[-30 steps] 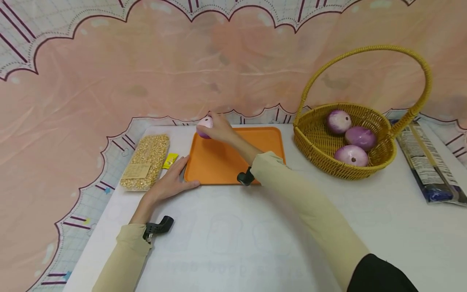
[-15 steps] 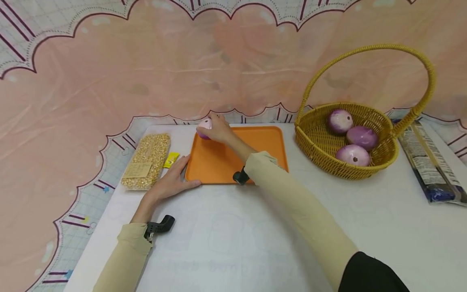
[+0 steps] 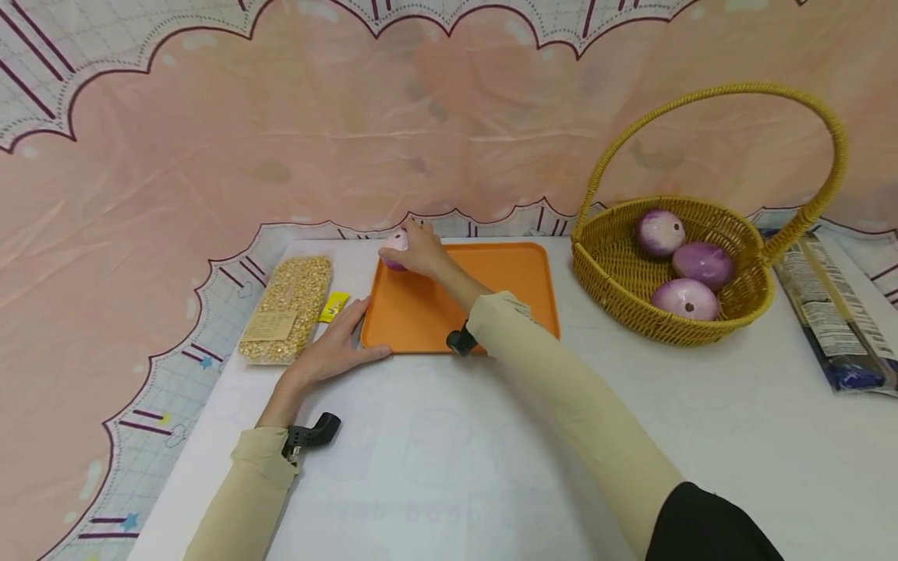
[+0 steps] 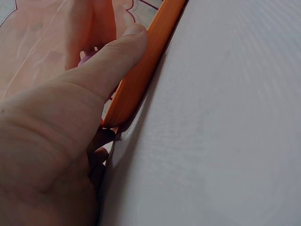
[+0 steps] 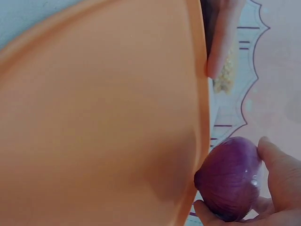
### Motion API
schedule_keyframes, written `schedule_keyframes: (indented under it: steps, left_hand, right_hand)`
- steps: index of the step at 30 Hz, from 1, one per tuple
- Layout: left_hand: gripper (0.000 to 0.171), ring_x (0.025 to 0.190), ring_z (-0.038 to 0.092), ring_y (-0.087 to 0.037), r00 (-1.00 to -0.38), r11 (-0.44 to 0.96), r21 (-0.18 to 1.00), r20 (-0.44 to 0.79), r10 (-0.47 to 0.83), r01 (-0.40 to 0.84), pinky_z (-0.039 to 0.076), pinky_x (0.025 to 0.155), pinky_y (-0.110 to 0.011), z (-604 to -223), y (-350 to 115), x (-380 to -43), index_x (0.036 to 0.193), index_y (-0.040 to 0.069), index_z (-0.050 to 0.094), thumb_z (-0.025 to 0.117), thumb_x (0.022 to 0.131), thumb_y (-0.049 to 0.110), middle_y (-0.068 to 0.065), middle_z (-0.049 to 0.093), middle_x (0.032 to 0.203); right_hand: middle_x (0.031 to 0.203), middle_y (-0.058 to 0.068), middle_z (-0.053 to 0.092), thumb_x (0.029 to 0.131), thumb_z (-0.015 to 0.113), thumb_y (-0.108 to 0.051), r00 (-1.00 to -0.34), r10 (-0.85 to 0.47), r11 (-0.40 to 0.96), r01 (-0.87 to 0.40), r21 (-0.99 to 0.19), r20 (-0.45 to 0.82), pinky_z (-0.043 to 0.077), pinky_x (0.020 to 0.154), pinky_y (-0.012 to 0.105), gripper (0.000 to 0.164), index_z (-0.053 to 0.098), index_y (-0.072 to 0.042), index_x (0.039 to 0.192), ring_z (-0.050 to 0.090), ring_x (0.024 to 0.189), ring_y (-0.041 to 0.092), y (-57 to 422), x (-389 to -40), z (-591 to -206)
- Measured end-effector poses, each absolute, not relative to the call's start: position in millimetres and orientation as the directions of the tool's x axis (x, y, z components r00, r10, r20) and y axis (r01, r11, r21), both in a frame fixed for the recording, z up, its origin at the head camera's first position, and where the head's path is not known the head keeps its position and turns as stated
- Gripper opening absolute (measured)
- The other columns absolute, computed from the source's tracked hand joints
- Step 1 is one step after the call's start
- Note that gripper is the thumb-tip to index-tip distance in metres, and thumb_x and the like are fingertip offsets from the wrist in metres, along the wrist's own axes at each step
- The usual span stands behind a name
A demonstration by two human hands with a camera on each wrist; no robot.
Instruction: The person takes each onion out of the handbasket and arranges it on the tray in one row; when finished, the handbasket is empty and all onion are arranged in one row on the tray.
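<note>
pinching a purple onion (image 5: 230, 179) btwn thumb + curled fingers of the r hand (image 3: 425, 253), spread only about as wide as the onion itself. holding it at the far l corner of an orange tray (image 3: 466, 300), overlapping the edge in the r wrist view, w/ a soft shadow cast on the tray just beside; can't tell whether touching the rim or just above. half covered by fingers in the head view.

nearer the person than that grip + a bit l: l hand (image 3: 333, 349) laid at the tray's near l corner, opened out, fingers fairly straight by the l edge, thumb along the near edge, touching the tray's side in the l wrist view.

l of the grip, somewhat nearer: clear bag of yellow kernels (image 3: 291, 288), lying flat w/ a paper label (image 3: 270, 326). btwn bag and tray, by the l fingertips: small yellow packet (image 3: 333, 307).

well r of the grip: woven basket (image 3: 624, 312) w/ tall handle, holding three more purple onions (image 3: 704, 266) close together. farthest r: dark packet (image 3: 838, 312), lying slanted, partly behind the handle.

below the grip: white tabletop (image 3: 428, 444). beyond it: pink cloth (image 3: 337, 132).
</note>
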State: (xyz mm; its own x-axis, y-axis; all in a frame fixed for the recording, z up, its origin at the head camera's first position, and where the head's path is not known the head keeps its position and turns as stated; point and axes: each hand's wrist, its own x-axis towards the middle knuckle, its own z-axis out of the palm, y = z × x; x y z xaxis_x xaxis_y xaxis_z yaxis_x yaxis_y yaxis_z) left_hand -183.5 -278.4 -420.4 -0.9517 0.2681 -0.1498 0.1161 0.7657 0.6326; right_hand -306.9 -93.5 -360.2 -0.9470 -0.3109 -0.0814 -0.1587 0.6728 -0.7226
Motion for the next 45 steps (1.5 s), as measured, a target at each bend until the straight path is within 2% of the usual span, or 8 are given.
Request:
schedule_keyframes:
  steps: [4,13,23,32,34,37,39,45]
  left_hand:
    - [0.105,0.152,0.004,-0.036,-0.952,0.762,0.638,-0.149,0.268,0.115,0.011,0.120,-0.061,-421,-277,-183,0.157,0.013,0.010,0.071,0.082,0.052,-0.015,0.010,0.164]
    - [0.104,0.152,0.004,-0.036,-0.952,0.754,0.646,-0.143,0.272,0.118,0.011,0.120,-0.062,-423,-275,-183,0.157,0.013,0.010,0.072,0.083,0.051,-0.014,0.011,0.164]
    - [0.104,0.152,0.004,-0.036,-0.952,0.753,0.646,-0.138,0.275,0.124,0.012,0.120,-0.061,-423,-273,-183,0.157,0.013,0.010,0.072,0.083,0.051,-0.013,0.013,0.164]
    - [0.106,0.152,0.003,-0.034,-0.952,0.766,0.634,-0.163,0.261,0.102,0.012,0.120,-0.061,-422,-274,-182,0.157,0.014,0.009,0.070,0.082,0.055,-0.013,0.010,0.164]
    - [0.106,0.152,0.004,-0.035,-0.951,0.766,0.634,-0.159,0.265,0.108,0.012,0.120,-0.062,-422,-273,-182,0.157,0.013,0.009,0.070,0.082,0.055,-0.014,0.010,0.164]
    - [0.105,0.152,0.004,-0.036,-0.953,0.766,0.633,-0.150,0.264,0.113,0.012,0.119,-0.062,-420,-273,-183,0.157,0.013,0.010,0.071,0.082,0.054,-0.014,0.011,0.164]
    - [0.105,0.152,0.004,-0.036,-0.952,0.764,0.635,-0.149,0.267,0.115,0.011,0.119,-0.063,-419,-273,-183,0.157,0.013,0.010,0.071,0.082,0.054,-0.014,0.011,0.164]
    - [0.106,0.152,0.003,-0.036,-0.952,0.774,0.625,-0.166,0.257,0.100,0.010,0.120,-0.061,-419,-276,-183,0.158,0.014,0.008,0.071,0.082,0.055,-0.015,0.008,0.164]
  right_hand:
    - [0.140,0.014,0.041,0.089,0.066,-0.044,-0.945,-0.318,0.683,-0.171,-0.710,-0.077,0.045,0.108,0.039,0.071,0.037,-0.012,0.146,0.045,0.124,0.028,-92,-308,-362]
    - [0.150,0.016,0.034,0.089,0.066,-0.045,-0.947,-0.303,0.706,-0.146,-0.693,-0.109,0.042,0.111,0.041,0.072,0.037,-0.014,0.147,0.044,0.130,0.031,-90,-308,-369]
    - [0.141,0.016,0.040,0.089,0.064,-0.048,-0.944,-0.311,0.709,-0.153,-0.688,-0.111,0.045,0.108,0.041,0.073,0.036,-0.015,0.147,0.048,0.123,0.030,-90,-309,-376]
    - [0.150,0.013,0.039,0.088,0.060,-0.055,-0.938,-0.345,0.718,-0.241,-0.653,-0.033,0.035,0.117,0.042,0.079,0.033,-0.013,0.149,0.039,0.137,0.029,-84,-309,-368]
    - [0.148,0.012,0.043,0.088,0.061,-0.053,-0.927,-0.374,0.685,-0.304,-0.663,0.038,0.034,0.117,0.041,0.074,0.039,-0.011,0.145,0.040,0.137,0.029,-79,-308,-361]
    - [0.138,0.013,0.053,0.091,0.063,-0.044,-0.871,-0.447,0.549,-0.446,-0.707,0.202,0.033,0.117,0.040,0.054,0.052,-0.007,0.129,0.045,0.133,0.028,-68,-310,-349]
    - [0.137,0.013,0.054,0.092,0.063,-0.040,-0.847,-0.468,0.478,-0.481,-0.734,0.251,0.034,0.117,0.039,0.048,0.054,-0.007,0.125,0.047,0.132,0.028,-58,-308,-342]
    - [0.149,0.012,0.046,0.094,0.059,-0.039,-0.874,-0.455,0.395,-0.370,-0.841,0.171,0.038,0.114,0.040,0.062,0.042,-0.007,0.145,0.046,0.135,0.029,-25,-307,-329]
